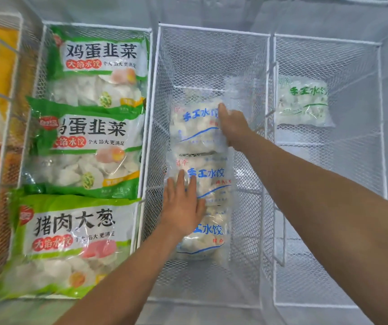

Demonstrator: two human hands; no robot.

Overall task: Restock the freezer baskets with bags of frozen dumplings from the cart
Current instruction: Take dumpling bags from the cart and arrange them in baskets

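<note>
Here, left fingers (183, 181) lie flat atop the middle dumpling bag (209, 179).

The wire baskets (211, 31) are white mesh. The bags on the left (99, 66) are green and white with black lettering and red labels. The clear bags in the middle (195, 127) carry blue writing, the one on the right (303, 102) green.
</note>
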